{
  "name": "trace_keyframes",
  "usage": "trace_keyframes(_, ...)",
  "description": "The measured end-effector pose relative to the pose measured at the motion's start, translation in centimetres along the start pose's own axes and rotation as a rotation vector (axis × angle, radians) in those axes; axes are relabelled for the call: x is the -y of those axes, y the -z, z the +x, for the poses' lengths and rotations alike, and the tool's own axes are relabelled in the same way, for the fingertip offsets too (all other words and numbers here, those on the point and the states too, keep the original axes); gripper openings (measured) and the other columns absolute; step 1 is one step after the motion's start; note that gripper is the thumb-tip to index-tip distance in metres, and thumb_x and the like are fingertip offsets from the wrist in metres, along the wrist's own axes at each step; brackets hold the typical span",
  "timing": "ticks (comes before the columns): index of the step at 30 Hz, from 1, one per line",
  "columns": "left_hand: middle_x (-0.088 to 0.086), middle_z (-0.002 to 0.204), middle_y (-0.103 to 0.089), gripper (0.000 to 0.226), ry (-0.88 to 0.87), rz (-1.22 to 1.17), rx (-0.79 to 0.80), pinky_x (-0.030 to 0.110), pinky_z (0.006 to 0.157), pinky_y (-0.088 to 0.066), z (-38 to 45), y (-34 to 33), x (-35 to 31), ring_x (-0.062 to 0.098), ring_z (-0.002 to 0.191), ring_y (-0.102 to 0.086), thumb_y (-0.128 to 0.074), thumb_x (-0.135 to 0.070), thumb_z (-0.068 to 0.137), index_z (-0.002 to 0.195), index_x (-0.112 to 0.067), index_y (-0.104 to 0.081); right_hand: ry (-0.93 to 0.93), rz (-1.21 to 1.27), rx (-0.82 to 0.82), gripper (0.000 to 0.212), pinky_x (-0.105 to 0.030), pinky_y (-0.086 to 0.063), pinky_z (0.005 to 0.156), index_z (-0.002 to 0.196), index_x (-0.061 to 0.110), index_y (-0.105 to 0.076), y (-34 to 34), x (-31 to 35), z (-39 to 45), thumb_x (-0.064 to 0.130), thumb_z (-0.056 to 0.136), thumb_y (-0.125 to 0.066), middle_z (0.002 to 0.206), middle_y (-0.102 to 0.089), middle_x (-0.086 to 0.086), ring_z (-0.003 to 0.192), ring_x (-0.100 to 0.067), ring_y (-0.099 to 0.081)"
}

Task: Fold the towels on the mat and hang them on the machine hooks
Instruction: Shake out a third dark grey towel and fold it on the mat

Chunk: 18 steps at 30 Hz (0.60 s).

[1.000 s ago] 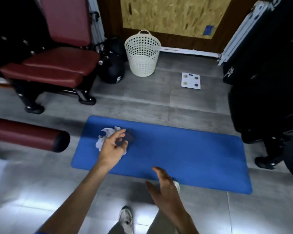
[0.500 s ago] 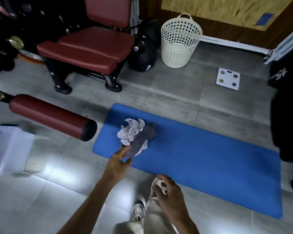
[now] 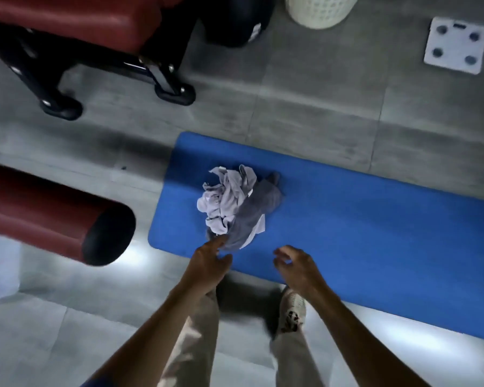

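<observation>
- Where a second ago the left hand (image 3: 207, 263) was out over the crumpled towels (image 3: 235, 208), it has now drawn back to the near edge of the mat (image 3: 375, 219), its fingertips just touching the grey towel (image 3: 252, 216) at the bottom of the heap.
- Its fingers (image 3: 217, 243) are extended and loosely spread; I see no clear pinch on the cloth, so I would call it touching rather than holding.
- The right hand (image 3: 296, 266) has come forward from beside the leg and now hovers over the mat's near edge, fingers half curled and apart, holding nothing.
- The towels sit bunched together on the left part of the mat, a pale one (image 3: 224, 196) tangled with the grey one, neither spread nor folded.
- The person has stepped closer: a shoe (image 3: 292, 311) stands right at the mat edge.
- To my eye this means both hands are lining up for a two-handed pick, probably to pull the grey towel free and open it flat.
- Folding has not begun, and no hooks are in view; only a red padded seat (image 3: 67, 18), a red roller (image 3: 53, 219), a basket (image 3: 319, 9) and a scale (image 3: 456, 46) surround the mat.
- The tangle could drag the pale towel along.
</observation>
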<state>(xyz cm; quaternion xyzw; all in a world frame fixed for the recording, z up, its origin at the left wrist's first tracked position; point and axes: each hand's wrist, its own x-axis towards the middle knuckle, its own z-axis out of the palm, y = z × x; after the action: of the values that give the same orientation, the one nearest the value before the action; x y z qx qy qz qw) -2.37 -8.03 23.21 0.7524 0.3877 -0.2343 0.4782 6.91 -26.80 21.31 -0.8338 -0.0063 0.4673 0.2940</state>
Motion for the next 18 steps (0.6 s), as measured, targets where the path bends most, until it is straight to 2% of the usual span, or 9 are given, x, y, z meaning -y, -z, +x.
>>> trace_keyframes(4,0.001,0.117,-0.065,0.043,0.021,0.118,0.064,0.031,0.087,-0.049,11.5,-2.2,7.1,0.020,0.106,-0.063,-0.055,-0.012,0.087,0.127,-0.029,-0.056,-0.082,0.126,0.017,0.016,-0.029,-0.049,0.076,0.103,0.017,-0.066,-5.7,-2.6,12.5,0.015,0.088,-0.065,0.100,-0.067,-0.002,0.093,-0.021,-0.066)
trace_keyframes(6,-0.004,0.107,-0.065,0.041,0.050,0.109,0.069,0.029,0.084,-0.046,16.0,-3.0,10.2,0.020,0.105,-0.062,-0.057,-0.011,0.087,0.125,-0.025,-0.058,-0.153,0.267,0.069,0.014,-0.026,-0.046,0.065,0.099,0.023,-0.060,-8.9,-3.5,17.6,0.016,0.088,-0.066,0.095,-0.064,-0.001,0.081,-0.020,-0.065)
trace_keyframes(7,-0.008,0.098,-0.064,0.039,0.089,0.057,0.058,0.026,0.082,-0.043,17.9,-3.3,11.7,0.017,0.100,-0.062,-0.058,-0.010,0.086,0.123,-0.022,-0.060,-0.190,0.339,0.085,0.014,-0.027,-0.046,0.066,0.100,0.024,-0.060,-10.6,-3.9,19.8,0.017,0.088,-0.065,0.095,-0.064,-0.002,0.082,-0.020,-0.065)
trace_keyframes(9,-0.008,0.094,-0.065,0.035,0.143,-0.052,0.034,0.026,0.081,-0.043,21.0,-3.8,13.6,0.013,0.096,-0.062,-0.063,-0.018,0.081,0.116,-0.018,-0.064,-0.210,0.440,0.111,0.017,-0.031,-0.050,0.075,0.108,0.023,-0.063,-13.7,-4.6,23.4,0.021,0.090,-0.063,0.103,-0.066,-0.003,0.091,-0.018,-0.064)
trace_keyframes(11,-0.001,0.101,-0.067,0.043,0.137,-0.083,0.040,0.032,0.085,-0.049,23.1,-4.4,15.4,0.015,0.099,-0.064,-0.061,-0.029,0.070,0.112,-0.020,-0.065,-0.202,0.495,0.144,0.025,-0.020,-0.046,0.075,0.118,0.019,-0.063,-16.6,-4.6,26.1,0.023,0.094,-0.060,0.110,-0.065,-0.002,0.096,-0.011,-0.060)
trace_keyframes(13,-0.001,0.099,-0.065,0.034,0.121,-0.070,0.042,0.033,0.087,-0.050,24.1,-5.0,16.6,0.013,0.095,-0.063,-0.063,-0.024,0.075,0.109,-0.025,-0.063,-0.209,0.507,0.198,0.034,-0.011,-0.042,0.071,0.127,0.011,-0.060,-19.0,-4.2,27.9,0.027,0.096,-0.057,0.122,-0.062,-0.009,0.107,-0.016,-0.058)
trace_keyframes(15,-0.008,0.092,-0.062,0.029,0.099,-0.083,0.053,0.021,0.079,-0.049,24.2,-5.6,17.3,0.001,0.086,-0.060,-0.062,-0.007,0.086,0.100,-0.031,-0.059,-0.222,0.507,0.226,0.046,-0.017,-0.039,0.086,0.134,0.007,-0.053,-20.2,-3.7,28.6,0.034,0.096,-0.057,0.132,-0.056,-0.013,0.123,-0.024,-0.051)
trace_keyframes(16,-0.013,0.089,-0.060,0.032,0.097,-0.093,0.062,0.011,0.073,-0.046,24.0,-5.7,17.3,-0.005,0.083,-0.057,-0.060,-0.002,0.087,0.099,-0.032,-0.058,-0.229,0.506,0.230,0.049,-0.023,-0.037,0.091,0.134,0.007,-0.053,-20.3,-3.5,28.5,0.037,0.095,-0.058,0.129,-0.055,-0.010,0.121,-0.022,-0.050)
trace_keyframes(18,-0.019,0.088,-0.059,0.031,0.097,-0.080,0.075,0.000,0.066,-0.041,23.1,-5.4,16.7,-0.011,0.082,-0.054,-0.057,0.000,0.088,0.105,-0.025,-0.061,-0.223,0.536,0.212,0.045,-0.023,-0.040,0.085,0.126,0.003,-0.058,-19.9,-3.0,27.4,0.032,0.092,-0.064,0.117,-0.058,-0.008,0.109,-0.015,-0.051)
